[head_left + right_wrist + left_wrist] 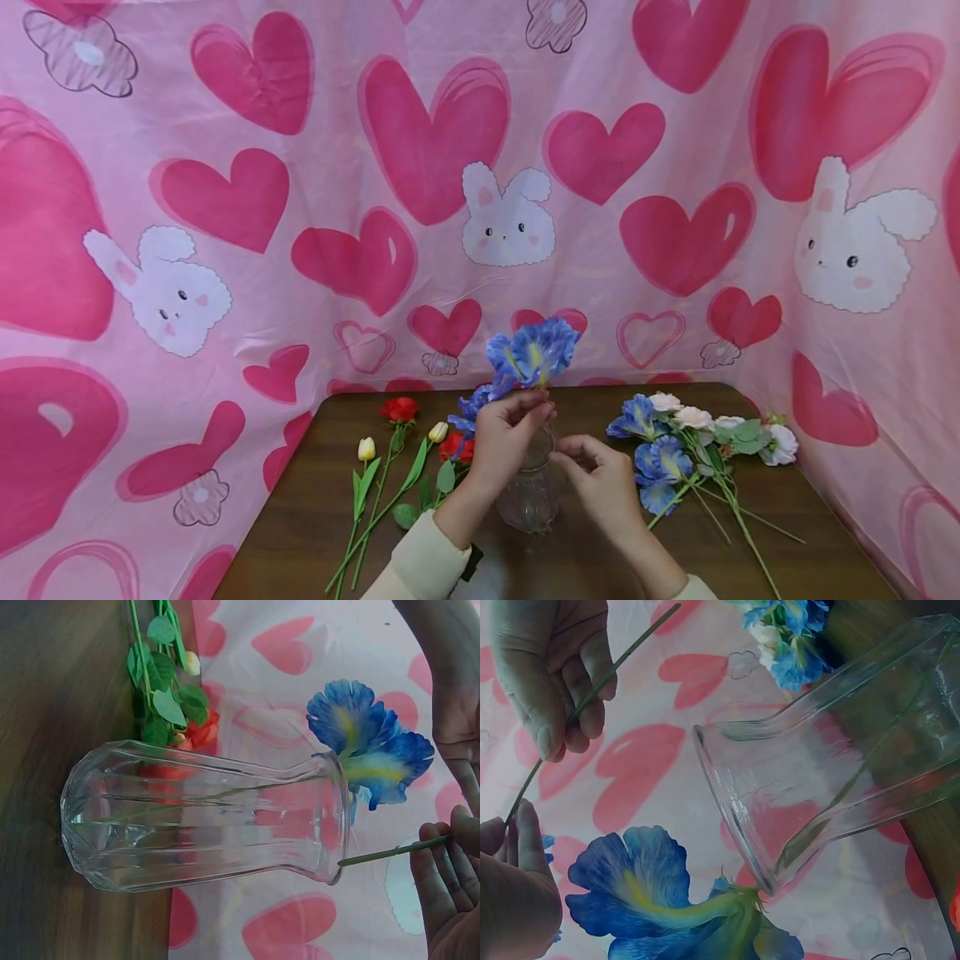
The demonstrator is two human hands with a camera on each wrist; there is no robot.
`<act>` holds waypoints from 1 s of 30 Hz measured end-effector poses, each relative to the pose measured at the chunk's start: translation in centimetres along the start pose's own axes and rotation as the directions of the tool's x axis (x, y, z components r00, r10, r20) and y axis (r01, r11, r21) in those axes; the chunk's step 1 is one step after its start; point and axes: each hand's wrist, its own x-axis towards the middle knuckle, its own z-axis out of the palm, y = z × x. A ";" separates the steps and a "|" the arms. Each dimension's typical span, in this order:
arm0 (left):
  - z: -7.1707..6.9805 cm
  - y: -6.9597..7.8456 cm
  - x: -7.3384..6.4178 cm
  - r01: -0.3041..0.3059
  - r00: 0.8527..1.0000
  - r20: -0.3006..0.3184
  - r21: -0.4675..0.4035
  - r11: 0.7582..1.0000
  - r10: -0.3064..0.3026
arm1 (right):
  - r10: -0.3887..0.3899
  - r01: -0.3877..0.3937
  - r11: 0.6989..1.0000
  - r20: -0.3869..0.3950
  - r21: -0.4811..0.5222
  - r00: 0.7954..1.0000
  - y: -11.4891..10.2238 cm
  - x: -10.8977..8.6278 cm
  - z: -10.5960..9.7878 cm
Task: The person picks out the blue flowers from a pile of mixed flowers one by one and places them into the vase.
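Observation:
A clear glass vase [528, 504] stands upright on the table with one blue iris [367, 742] in it, its head leaning over the rim on the left. Above the mouth, my left hand [498, 442] pinches the stem of a second blue iris [536, 354] just below its bloom. Lower on that same green stem [622, 661], the fingers of my right hand [559, 682] grip it beside the vase mouth. In the right wrist view, the stem's cut end shows right at the rim.
Left of the vase lie yellow tulips [366, 450] and red roses [399, 408] with green leaves. On the right are more blue irises [663, 458] and pale pink and white flowers [693, 417], stems pointing to the front. A heart-patterned cloth [585, 275] hangs behind the table [277, 517].

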 end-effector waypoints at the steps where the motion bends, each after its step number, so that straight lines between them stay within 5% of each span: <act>1: 0.0 0.2 -0.1 -0.007 1.000 -0.003 0.006 1.000 0.007 | -0.003 0.003 1.000 0.004 0.003 1.000 0.0 0.0 0.0; 12: 0.0 0.6 0.0 -0.051 0.999 -0.008 0.094 0.994 0.052 | 0.026 -0.031 0.997 0.069 0.070 0.997 -0.4 0.0 -0.2; 20: -1.0 -1.0 1.4 -0.123 0.991 -0.039 0.129 0.984 0.129 | 0.033 -0.048 0.994 0.153 0.096 0.988 0.5 -0.3 -0.5; 30: -1.5 1.4 1.5 -0.274 0.957 -0.048 0.176 0.946 0.286 | 0.051 -0.062 0.995 0.148 0.072 0.988 2.5 -0.5 -0.7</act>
